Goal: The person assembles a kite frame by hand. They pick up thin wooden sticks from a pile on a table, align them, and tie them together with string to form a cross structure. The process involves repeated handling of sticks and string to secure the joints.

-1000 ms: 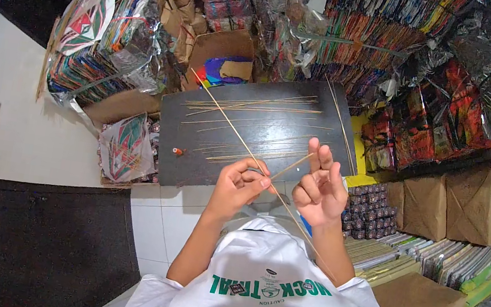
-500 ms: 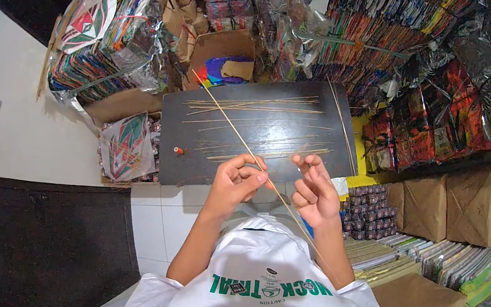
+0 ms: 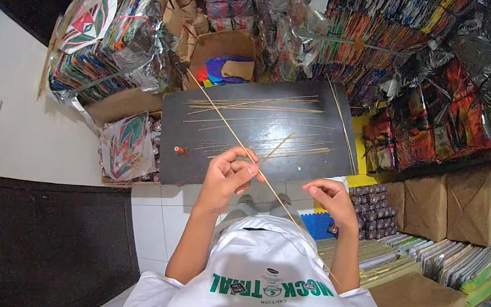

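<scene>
My left hand point(image 3: 229, 178) is closed round a long thin bamboo stick point(image 3: 219, 115). The stick slants from above the table's far left edge, past my fingers and down across my shirt toward my right forearm. A shorter stick point(image 3: 278, 147) crosses it near my left fingertips; whether it is held or lies on the table, I cannot tell. My right hand point(image 3: 335, 202) is apart to the right, thumb and fingertips pinched together. Anything in that pinch is too small to make out. Several loose bamboo sticks point(image 3: 259, 106) lie on the dark table point(image 3: 176, 168) beyond my hands.
A small orange thread spool point(image 3: 180, 151) stands at the table's left. Behind it is an open cardboard box point(image 3: 223, 45). Stacked wrapped bundles point(image 3: 368, 57) line the back, brown parcels point(image 3: 473, 200) the right. A printed kite point(image 3: 130, 148) leans at the left.
My right hand has moved away from the stick, to the right and slightly nearer me, its fingers now pinched. The shorter crossing stick now shows. My left hand has barely shifted.
</scene>
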The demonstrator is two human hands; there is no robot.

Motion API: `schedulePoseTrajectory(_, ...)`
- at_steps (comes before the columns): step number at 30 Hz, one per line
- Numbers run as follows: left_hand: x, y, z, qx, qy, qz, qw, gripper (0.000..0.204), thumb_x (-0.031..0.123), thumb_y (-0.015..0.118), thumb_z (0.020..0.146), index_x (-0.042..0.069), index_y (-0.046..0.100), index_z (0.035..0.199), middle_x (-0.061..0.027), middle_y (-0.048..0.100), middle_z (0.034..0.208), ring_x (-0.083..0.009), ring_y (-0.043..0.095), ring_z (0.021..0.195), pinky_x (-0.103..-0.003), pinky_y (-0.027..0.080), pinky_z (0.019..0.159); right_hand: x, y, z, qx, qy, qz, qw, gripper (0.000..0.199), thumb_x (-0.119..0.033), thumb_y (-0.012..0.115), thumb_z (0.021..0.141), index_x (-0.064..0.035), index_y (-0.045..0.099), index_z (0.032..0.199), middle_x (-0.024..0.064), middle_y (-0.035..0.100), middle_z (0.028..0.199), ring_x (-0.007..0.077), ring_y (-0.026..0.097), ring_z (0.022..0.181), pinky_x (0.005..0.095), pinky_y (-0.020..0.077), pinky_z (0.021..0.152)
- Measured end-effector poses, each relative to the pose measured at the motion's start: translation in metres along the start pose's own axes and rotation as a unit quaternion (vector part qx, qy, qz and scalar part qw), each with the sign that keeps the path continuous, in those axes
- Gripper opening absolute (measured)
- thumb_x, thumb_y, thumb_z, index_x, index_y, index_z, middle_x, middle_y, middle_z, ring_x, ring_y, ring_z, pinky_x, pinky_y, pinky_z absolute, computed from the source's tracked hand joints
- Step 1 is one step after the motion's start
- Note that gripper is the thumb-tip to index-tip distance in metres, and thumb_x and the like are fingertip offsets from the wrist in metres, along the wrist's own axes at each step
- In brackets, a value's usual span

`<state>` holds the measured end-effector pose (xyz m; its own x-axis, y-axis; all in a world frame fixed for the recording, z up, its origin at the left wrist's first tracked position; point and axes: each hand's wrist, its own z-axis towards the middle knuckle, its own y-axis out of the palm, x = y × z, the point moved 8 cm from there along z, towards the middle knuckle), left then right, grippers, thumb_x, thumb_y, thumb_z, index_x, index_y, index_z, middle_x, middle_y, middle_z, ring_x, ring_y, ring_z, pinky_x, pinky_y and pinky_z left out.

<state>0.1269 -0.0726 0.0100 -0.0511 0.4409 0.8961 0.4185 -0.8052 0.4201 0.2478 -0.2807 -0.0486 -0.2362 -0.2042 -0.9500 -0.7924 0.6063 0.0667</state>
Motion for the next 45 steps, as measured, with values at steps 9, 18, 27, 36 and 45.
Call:
schedulePoseTrajectory(9,-0.006,0.003,-0.002,-0.025,-0.005,-0.040,0.999,0.024,0.014,0.068,0.092,0.003,0.057,0.110,-0.0140,0.072,0.083,-0.0018,0.045,0.051,-0.017,0.033,0.045,0.040,-0.012,-0.007,-0.007,0.087,0.000,0.996,0.022,-0.024,0.064,0.095,-0.0081,0.072,0.108,-0.0052,0.057,0.075,0.0021,0.045,0.070,0.0213,0.0346,0.061)
schedulePoseTrajectory(18,0.003,-0.007,-0.003,0.001,0.029,-0.044,0.999,0.024,0.012,0.067,0.092,0.003,0.056,0.111,-0.0154,0.072,0.084,-0.0020,0.048,0.053,-0.017,0.035,0.046,0.121,-0.098,-0.001,0.096,0.017,-0.191,0.977,0.019,-0.016,0.062,0.093,-0.0018,0.072,0.099,0.0056,0.071,0.092,0.0145,0.063,0.086,0.0295,0.0489,0.078)
schedulePoseTrajectory(27,0.003,0.008,-0.008,0.000,0.021,-0.007,1.000,0.024,0.012,0.067,0.093,0.002,0.056,0.111,-0.0150,0.071,0.084,-0.0029,0.045,0.052,-0.017,0.035,0.047,0.068,-0.110,-0.014,0.173,0.022,-0.352,0.920,0.026,-0.013,0.062,0.090,-0.0031,0.068,0.113,0.0179,0.068,0.115,0.0304,0.065,0.108,0.0358,0.0470,0.098)
schedulePoseTrajectory(36,-0.007,0.040,-0.007,-0.048,-0.001,0.007,0.999,0.025,0.013,0.068,0.092,0.002,0.057,0.111,-0.0124,0.071,0.081,-0.0038,0.044,0.052,-0.019,0.034,0.047,-0.082,0.059,0.005,-0.042,-0.188,0.121,0.974,0.028,-0.020,0.058,0.099,0.0005,0.060,0.118,0.0096,0.065,0.108,0.0158,0.062,0.102,0.0306,0.0478,0.091)
schedulePoseTrajectory(45,-0.005,0.038,-0.010,-0.050,-0.001,0.000,0.999,0.025,0.011,0.068,0.091,0.001,0.057,0.111,-0.0115,0.071,0.082,-0.0040,0.047,0.054,-0.019,0.035,0.048,-0.082,0.067,0.012,-0.059,-0.190,0.154,0.968,0.016,-0.010,0.062,0.096,-0.0002,0.061,0.108,0.0042,0.065,0.094,0.0066,0.061,0.081,0.0201,0.0480,0.070)
